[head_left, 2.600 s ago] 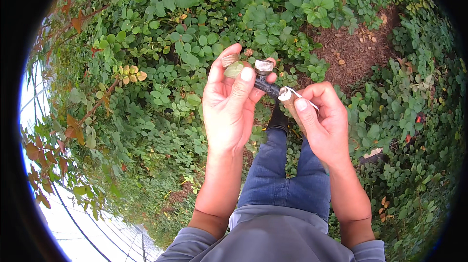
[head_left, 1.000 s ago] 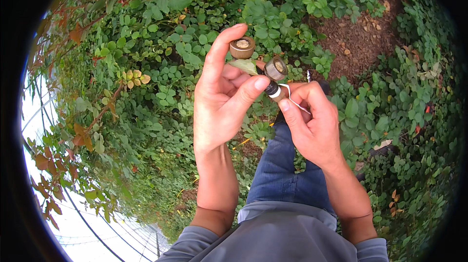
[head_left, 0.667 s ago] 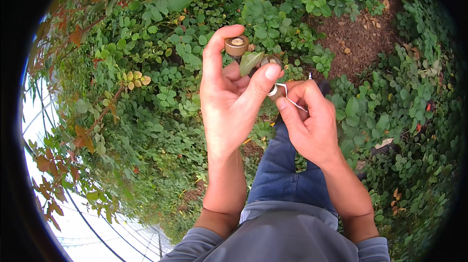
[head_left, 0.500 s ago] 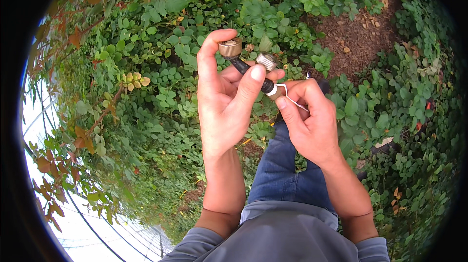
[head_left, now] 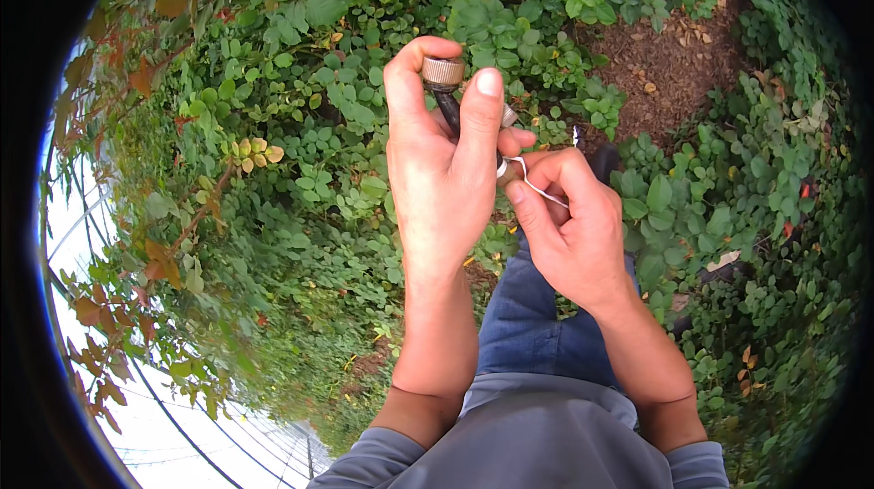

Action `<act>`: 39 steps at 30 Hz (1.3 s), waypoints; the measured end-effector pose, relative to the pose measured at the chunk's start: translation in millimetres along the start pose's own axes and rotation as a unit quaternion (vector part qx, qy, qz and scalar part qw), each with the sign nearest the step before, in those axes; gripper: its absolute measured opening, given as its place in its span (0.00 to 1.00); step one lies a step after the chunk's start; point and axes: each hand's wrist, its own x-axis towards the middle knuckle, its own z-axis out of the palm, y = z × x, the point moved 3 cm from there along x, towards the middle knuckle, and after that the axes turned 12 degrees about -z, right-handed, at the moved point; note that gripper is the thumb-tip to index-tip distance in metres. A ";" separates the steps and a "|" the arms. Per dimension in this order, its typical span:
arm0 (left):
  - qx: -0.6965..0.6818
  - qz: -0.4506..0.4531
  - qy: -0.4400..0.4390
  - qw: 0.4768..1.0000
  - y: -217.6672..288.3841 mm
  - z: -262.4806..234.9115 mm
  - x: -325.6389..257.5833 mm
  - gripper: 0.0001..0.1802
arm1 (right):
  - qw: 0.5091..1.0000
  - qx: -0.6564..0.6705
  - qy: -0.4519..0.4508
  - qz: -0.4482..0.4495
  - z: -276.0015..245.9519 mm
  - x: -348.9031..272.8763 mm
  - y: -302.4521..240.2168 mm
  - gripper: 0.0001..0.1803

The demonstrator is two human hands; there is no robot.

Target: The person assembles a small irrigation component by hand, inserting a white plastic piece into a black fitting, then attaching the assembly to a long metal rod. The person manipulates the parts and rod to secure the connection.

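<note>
**Two hands, one small fitting, held up over the leaves**

The left hand (head_left: 442, 184) was up high, clenched around a short black tube (head_left: 448, 111), thumb and forefinger pinching it just under a ridged brass cap (head_left: 442, 71) that sat at the very top. A second small metal cap (head_left: 508, 116) peeked out just right of the forefinger, touching it. The tube ran down into the palm and was hidden there, so how far it went could not be told.

The right hand (head_left: 569, 225) sat just beside and a little lower, touching the left at the fingertips. It was pinched shut on a thin white wire (head_left: 537, 187), which looped out from between thumb and forefinger and curved back toward the lower end of the fitting. A thin metal tip (head_left: 575, 136) stuck up just above the knuckles; whether it belonged to the wire could not be told.

Nothing carried these things but the hands; they hung in the air above the ground. Below them was thick green ground cover (head_left: 300, 170), with a few yellow leaves (head_left: 255, 150) off to the left and reddish ones near the left edge. A bare patch of brown soil (head_left: 678, 61) showed up to the right. The person's blue-jeaned leg (head_left: 537, 325) ran down beneath the hands, and grey sleeves (head_left: 537, 443) filled the bottom edge.
</note>
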 end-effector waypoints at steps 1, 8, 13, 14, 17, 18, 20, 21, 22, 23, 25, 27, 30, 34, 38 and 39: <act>-0.020 0.004 0.009 1.000 -2.3 -0.8 -0.8 0.17 | 1.000 -0.004 -0.003 -0.001 -0.2 -0.5 -0.4 0.08; -0.063 0.021 0.012 0.998 -6.3 2.6 -3.2 0.16 | 0.999 -0.022 0.008 -0.035 0.0 -2.8 7.0 0.09; -0.053 0.035 0.010 0.998 -8.4 1.5 -1.6 0.17 | 0.999 -0.012 -0.038 -0.012 -0.1 1.1 4.7 0.11; -0.052 0.038 0.006 0.998 -7.9 1.5 -1.4 0.17 | 0.999 -0.008 -0.051 -0.010 0.3 2.1 4.9 0.11; -0.063 0.046 -0.016 0.997 -7.9 2.6 -1.2 0.18 | 0.999 0.008 -0.018 -0.029 2.6 3.4 3.5 0.11; -0.076 0.047 -0.031 0.995 -9.1 3.6 -0.7 0.18 | 1.000 0.014 -0.021 -0.014 1.8 3.3 3.8 0.11; -0.110 0.061 -0.084 0.988 -12.8 3.4 1.3 0.19 | 0.999 0.030 -0.027 0.016 -1.5 3.5 2.8 0.11; -0.131 0.074 -0.122 0.981 -17.3 0.5 4.0 0.19 | 0.999 0.025 -0.032 0.004 -2.3 3.8 2.7 0.10; -0.151 0.087 -0.160 0.972 -20.2 -1.7 6.1 0.19 | 0.999 0.021 -0.036 -0.008 -3.1 4.0 2.9 0.09; -0.169 0.086 -0.182 0.965 -23.2 -2.8 7.9 0.20 | 0.999 0.014 -0.041 -0.019 -3.6 4.0 3.4 0.09; -0.205 0.083 -0.226 0.949 -26.4 -4.2 10.0 0.20 | 0.999 0.021 -0.044 -0.011 -3.7 3.6 4.6 0.09; -0.173 0.074 -0.228 0.955 -22.0 -4.4 10.8 0.22 | 0.999 0.030 -0.043 0.005 -4.0 3.5 5.6 0.08; -0.233 0.015 -0.224 0.946 -4.8 1.4 9.4 0.21 | 0.998 0.038 -0.037 0.023 -2.6 4.1 7.8 0.09; -0.201 -0.015 -0.096 0.975 4.6 4.9 8.9 0.18 | 0.999 0.025 -0.033 0.016 -1.1 3.2 9.9 0.09; -0.266 -0.002 -0.120 0.957 4.3 3.7 8.0 0.12 | 0.999 0.015 -0.035 0.017 -3.8 4.3 9.9 0.09; -0.301 -0.018 -0.102 0.948 5.3 7.3 7.2 0.12 | 0.999 0.017 -0.032 0.014 -3.6 4.2 9.2 0.09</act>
